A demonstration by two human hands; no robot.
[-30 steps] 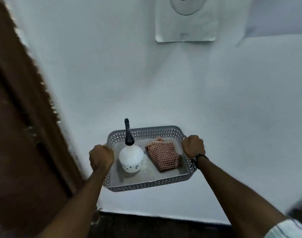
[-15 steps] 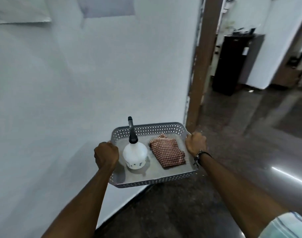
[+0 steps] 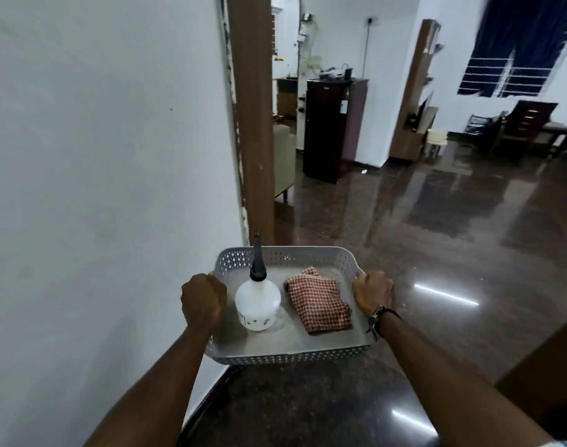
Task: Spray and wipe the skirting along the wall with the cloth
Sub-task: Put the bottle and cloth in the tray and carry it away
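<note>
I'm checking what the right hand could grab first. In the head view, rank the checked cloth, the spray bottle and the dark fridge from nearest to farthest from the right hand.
1. Checked cloth: folded in the tray, just left of the right hand.
2. Spray bottle: upright on the tray's left side, beside the left hand.
3. Dark fridge: far across the room.

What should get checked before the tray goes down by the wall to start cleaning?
1. Both hands hold the tray: ok, left hand and right hand grip opposite sides.
2. Spray bottle standing up: ok, upright on the tray's left.
3. Cloth on board: ok, folded, lying right of the bottle.
4. Floor below free for setting down: ok, bare dark floor.
5. Skirting in reach: ok, dark strip at the wall's foot, close below the tray.
6. Bottle filled: cannot tell.
</note>
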